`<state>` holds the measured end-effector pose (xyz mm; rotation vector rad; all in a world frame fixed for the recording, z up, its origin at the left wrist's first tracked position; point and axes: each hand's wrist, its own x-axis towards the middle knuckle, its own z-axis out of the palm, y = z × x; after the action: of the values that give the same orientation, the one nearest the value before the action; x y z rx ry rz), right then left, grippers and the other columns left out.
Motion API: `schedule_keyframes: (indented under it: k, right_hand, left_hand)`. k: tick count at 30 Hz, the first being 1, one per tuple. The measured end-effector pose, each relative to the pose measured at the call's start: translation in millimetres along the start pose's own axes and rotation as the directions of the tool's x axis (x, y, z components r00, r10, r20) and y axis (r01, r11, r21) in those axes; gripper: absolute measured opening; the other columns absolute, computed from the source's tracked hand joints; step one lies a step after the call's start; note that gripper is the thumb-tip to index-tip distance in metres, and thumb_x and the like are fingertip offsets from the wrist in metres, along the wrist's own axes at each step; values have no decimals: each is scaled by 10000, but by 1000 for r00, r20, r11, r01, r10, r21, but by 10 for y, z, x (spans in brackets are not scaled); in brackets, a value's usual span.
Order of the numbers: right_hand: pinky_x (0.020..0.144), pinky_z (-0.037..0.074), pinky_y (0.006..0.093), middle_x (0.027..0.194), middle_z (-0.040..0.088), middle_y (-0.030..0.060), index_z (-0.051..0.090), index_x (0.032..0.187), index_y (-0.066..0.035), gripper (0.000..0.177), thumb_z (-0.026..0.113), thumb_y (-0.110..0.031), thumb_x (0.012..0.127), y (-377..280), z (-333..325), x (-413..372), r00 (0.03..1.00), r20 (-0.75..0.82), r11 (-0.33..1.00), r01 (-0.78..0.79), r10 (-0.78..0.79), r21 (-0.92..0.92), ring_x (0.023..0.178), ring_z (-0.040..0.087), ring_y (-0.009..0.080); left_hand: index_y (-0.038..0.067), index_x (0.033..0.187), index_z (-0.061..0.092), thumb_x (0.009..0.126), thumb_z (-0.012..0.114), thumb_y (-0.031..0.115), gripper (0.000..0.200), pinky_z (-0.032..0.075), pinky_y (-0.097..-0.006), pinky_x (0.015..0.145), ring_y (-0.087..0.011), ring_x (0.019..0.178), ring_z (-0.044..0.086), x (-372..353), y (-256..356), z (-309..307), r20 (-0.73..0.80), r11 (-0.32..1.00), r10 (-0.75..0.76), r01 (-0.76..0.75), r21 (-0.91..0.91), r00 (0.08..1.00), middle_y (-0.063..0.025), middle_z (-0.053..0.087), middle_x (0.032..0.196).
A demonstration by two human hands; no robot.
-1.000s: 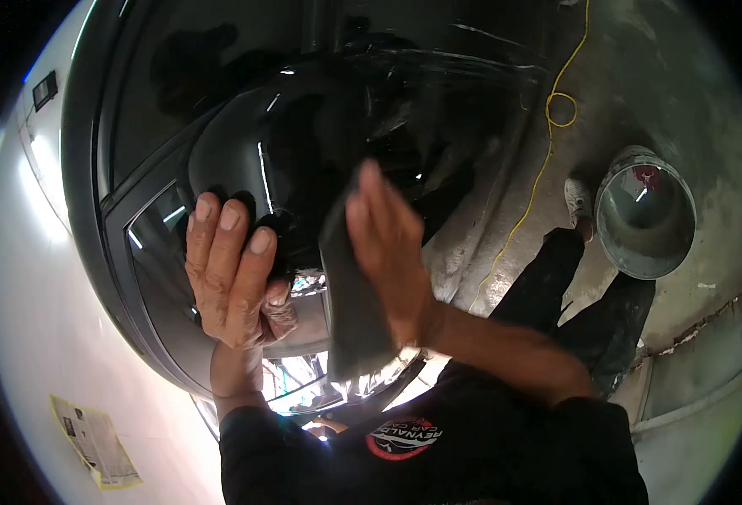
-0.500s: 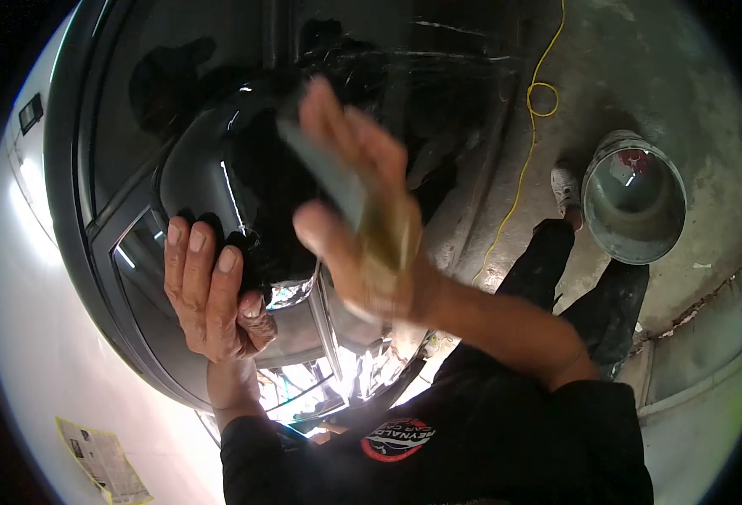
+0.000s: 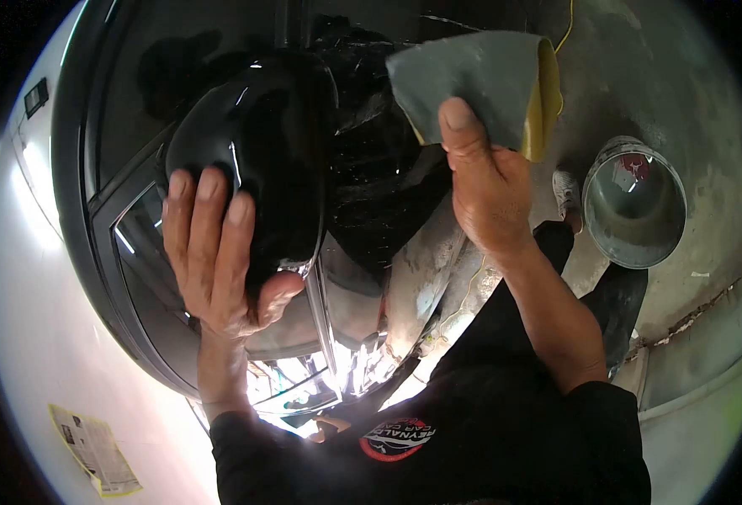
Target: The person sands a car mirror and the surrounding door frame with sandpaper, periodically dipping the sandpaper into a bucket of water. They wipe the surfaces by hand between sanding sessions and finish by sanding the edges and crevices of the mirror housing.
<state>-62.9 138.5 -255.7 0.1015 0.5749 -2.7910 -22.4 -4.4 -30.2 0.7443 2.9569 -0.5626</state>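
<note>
My left hand (image 3: pixel 213 261) lies with its fingers spread on the glossy black side mirror housing (image 3: pixel 278 151) of a dark car. My right hand (image 3: pixel 493 189) grips a bent sheet of sandpaper (image 3: pixel 480 80), grey on one face and yellowish-brown on the back. The thumb presses on the grey face, and the other fingers are hidden behind the sheet. The sheet is to the right of the mirror, apart from it. Behind it, the black car door (image 3: pixel 379 194) shows pale streaks and specks.
A bucket (image 3: pixel 634 206) with liquid stands on the concrete floor at the right. A yellow cord (image 3: pixel 566 35) runs along the floor behind the sandpaper. A printed sheet (image 3: pixel 95 450) is at the lower left, and a shoe (image 3: pixel 566 192) shows beside the bucket.
My right hand has moved right, away from the mirror, with the sandpaper, which now shows its grey face. My left hand has shifted slightly up on the mirror, its thumb further out.
</note>
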Motion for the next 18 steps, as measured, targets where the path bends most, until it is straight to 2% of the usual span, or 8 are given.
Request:
schedule_keyframes:
  k: [4, 6, 9, 10, 12, 15, 16, 18]
  right_hand:
    - [1024, 538, 329, 1305, 640, 153, 519, 1411, 25, 443, 628, -173, 1031, 94, -140, -130, 997, 60, 981, 60, -50, -186, 1212, 637, 218]
    - [998, 549, 324, 1267, 672, 160, 570, 1365, 28, 397, 645, -155, 1021, 26, -112, -162, 999, 38, 991, 34, -30, -129, 1177, 660, 214]
    - [961, 557, 309, 1217, 710, 147, 624, 1315, 30, 341, 665, -109, 1007, 15, -225, -247, 997, -22, 993, 65, -68, -102, 1119, 684, 186]
    - [998, 550, 333, 1221, 700, 138, 625, 1300, 37, 325, 667, -96, 1007, -8, -299, -289, 999, -28, 991, 41, -45, -131, 1120, 676, 192]
    - [1030, 546, 354, 1225, 686, 121, 628, 1283, 40, 307, 672, -87, 1006, 29, -412, -380, 997, -75, 991, 17, -27, -133, 1113, 668, 187]
    - [1020, 537, 335, 1329, 615, 132, 563, 1365, 11, 390, 668, -112, 1011, 64, -439, -417, 988, -131, 990, 59, -76, -130, 1168, 630, 183]
    - [1020, 522, 323, 1434, 551, 159, 491, 1452, -7, 483, 661, -130, 1016, 79, -421, -422, 988, -119, 984, 80, -99, -156, 1241, 594, 200]
    - [1021, 513, 311, 1493, 515, 168, 456, 1495, -18, 529, 655, -136, 1020, 47, -356, -434, 989, -117, 983, 71, -91, -170, 1280, 575, 204]
  left_hand:
    - [29, 1443, 558, 952, 565, 643, 786, 347, -590, 1168, -440, 1445, 419, 391, 191, 38, 131, 980, -63, 36, 197, 989, -218, 505, 1513]
    - [71, 1428, 587, 910, 621, 639, 769, 345, -562, 1179, -406, 1462, 409, 637, 226, 7, 212, 948, -84, 12, 319, 974, -191, 495, 1530]
    - [141, 1353, 665, 882, 723, 485, 586, 348, -508, 1200, -342, 1472, 415, 992, 231, 77, 358, 962, -111, 11, 272, 927, -135, 562, 1480]
    - [114, 1227, 711, 843, 738, 393, 476, 376, -516, 1179, -351, 1383, 484, 1088, 270, 127, 372, 970, -90, -3, 241, 924, -157, 612, 1372]
    - [61, 975, 802, 764, 768, 209, 260, 432, -532, 1138, -369, 1203, 622, 1232, 331, 239, 386, 983, -33, -39, 177, 922, -202, 711, 1157]
    - [-10, 931, 758, 752, 751, 136, 231, 468, -474, 1096, -341, 1160, 647, 1088, 62, 252, 466, 883, 421, -470, -12, 779, -189, 699, 1185]
    - [4, 1051, 748, 785, 776, 163, 311, 461, -474, 1101, -363, 1219, 622, 1239, 402, 56, 570, 918, 193, -352, 183, 799, -183, 693, 1230]
    - [95, 1202, 726, 837, 779, 263, 405, 378, -473, 1182, -314, 1396, 478, 893, 334, 22, 595, 886, 281, -441, 140, 753, -119, 643, 1359]
